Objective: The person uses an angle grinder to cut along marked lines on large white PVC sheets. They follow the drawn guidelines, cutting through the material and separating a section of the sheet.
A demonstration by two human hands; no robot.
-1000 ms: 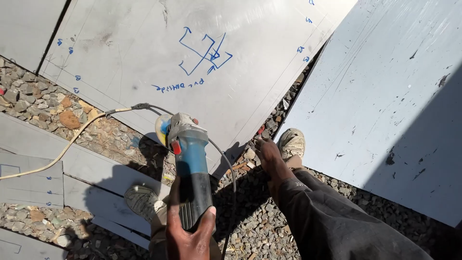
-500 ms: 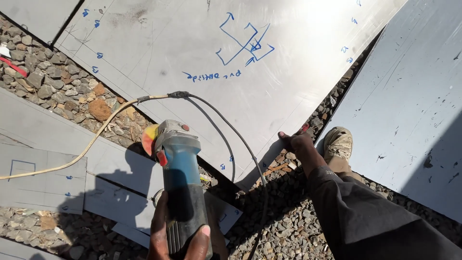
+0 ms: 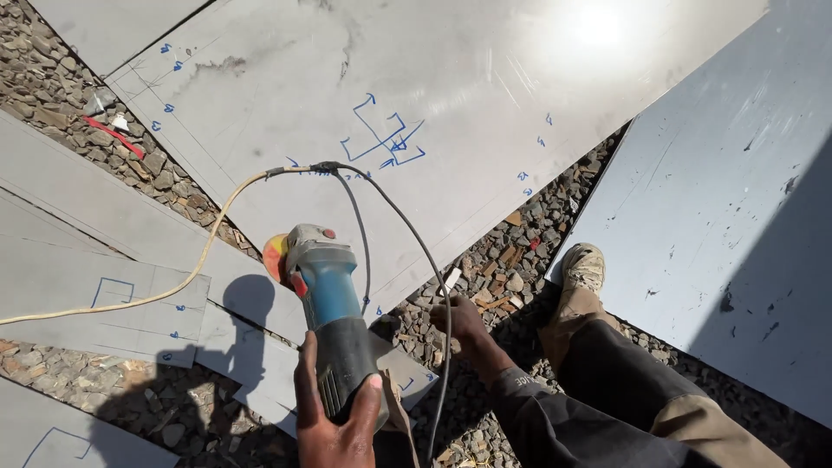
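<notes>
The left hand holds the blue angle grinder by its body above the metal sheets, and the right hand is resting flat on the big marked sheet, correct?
Not quite. In the head view the left hand does hold the blue angle grinder above the metal sheets, but the right hand is on the gravel beside the big marked sheet, by its edge, not flat on it.

The left hand [image 3: 334, 425] sits at the six o'clock edge of view, palm and fingers curled tight in a full grip, thumb [image 3: 368, 400] pointing toward twelve. The right hand [image 3: 459, 319], just right of centre, reaches down toward twelve o'clock from a dark-sleeved forearm [image 3: 555, 416], fingers loosely bent.
</notes>
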